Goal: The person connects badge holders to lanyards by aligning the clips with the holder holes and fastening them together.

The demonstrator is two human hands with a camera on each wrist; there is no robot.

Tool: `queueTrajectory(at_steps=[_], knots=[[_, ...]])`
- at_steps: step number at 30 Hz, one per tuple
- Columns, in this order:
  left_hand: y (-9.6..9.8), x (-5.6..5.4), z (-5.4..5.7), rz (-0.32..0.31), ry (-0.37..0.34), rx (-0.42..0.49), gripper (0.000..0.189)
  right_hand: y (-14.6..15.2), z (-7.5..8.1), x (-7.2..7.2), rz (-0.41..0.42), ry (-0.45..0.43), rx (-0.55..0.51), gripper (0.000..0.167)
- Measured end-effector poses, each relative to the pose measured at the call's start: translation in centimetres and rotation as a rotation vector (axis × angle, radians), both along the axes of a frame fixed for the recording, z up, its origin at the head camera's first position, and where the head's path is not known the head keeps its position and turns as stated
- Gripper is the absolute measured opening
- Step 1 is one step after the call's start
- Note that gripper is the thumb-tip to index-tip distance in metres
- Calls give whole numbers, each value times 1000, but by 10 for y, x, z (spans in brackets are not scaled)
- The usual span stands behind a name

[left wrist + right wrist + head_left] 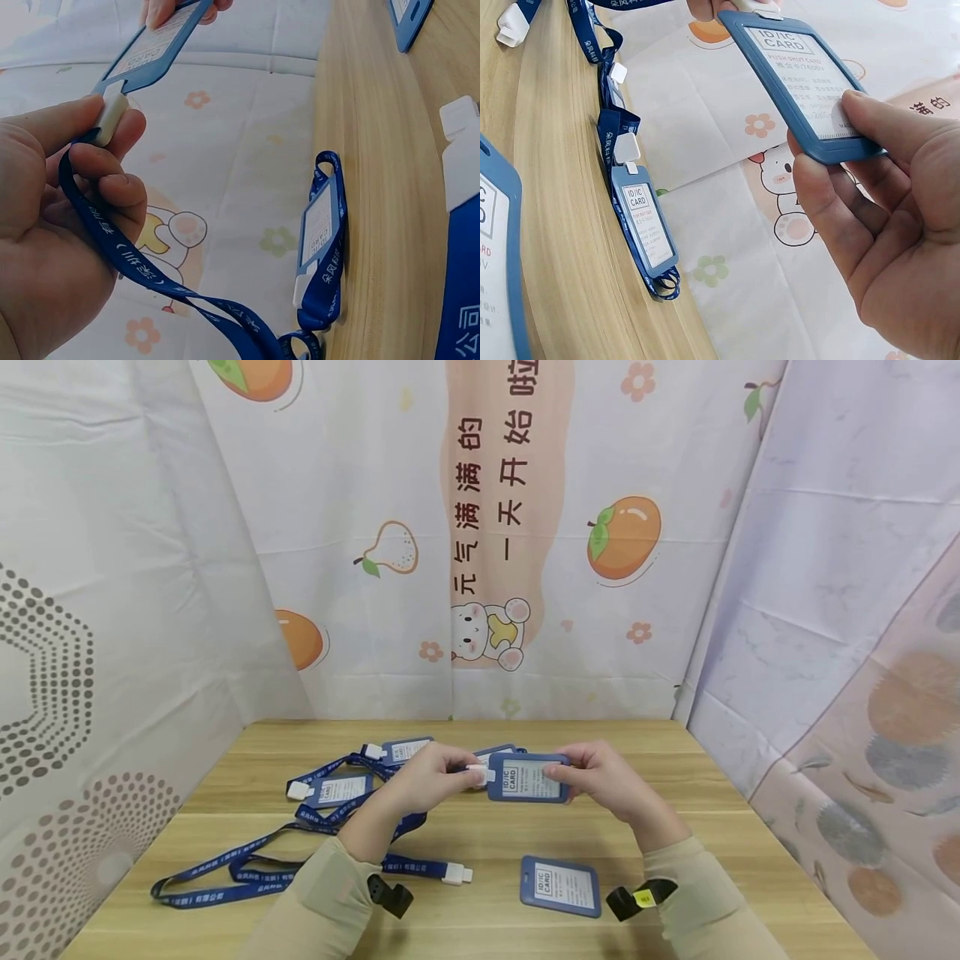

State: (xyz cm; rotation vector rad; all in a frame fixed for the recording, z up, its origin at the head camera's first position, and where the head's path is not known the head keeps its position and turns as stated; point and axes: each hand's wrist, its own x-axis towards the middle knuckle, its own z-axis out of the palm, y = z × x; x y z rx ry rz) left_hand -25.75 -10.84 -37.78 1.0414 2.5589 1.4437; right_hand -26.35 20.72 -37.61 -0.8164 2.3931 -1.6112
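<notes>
Raised above the table, a blue ID card holder (pixel 525 778) is held between both hands. The right hand (pixel 606 777) pinches its far end, thumb on the clear front and fingers behind. At the slotted end, the left hand (pixel 429 778) pinches the white plastic clip (pixel 112 118) of a blue lanyard (pixel 142 266). The clip's tip reaches the holder's slot, and the strap hangs down past the left palm. In the right wrist view the same card holder (pixel 810 90) shows its printed insert facing up.
A loose card holder (pixel 560 887) lies near the front of the table (pixel 480 927). Beside the left forearm is a lanyard (pixel 217 872) with a white clip (pixel 456 874). Farther back lie card holders on lanyards, including one at left (pixel 341 789) and one behind (pixel 405 750).
</notes>
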Motion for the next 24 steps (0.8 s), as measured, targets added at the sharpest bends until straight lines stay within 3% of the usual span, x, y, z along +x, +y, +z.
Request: queueTrajectory(at_steps=[14,24], knots=[[2,1,0,9,15,-21,15,-2,-2,2,1,40,-67,20],[3,2,1,26,-16,1,18,0,-1,3,-15,-11,-77,24]])
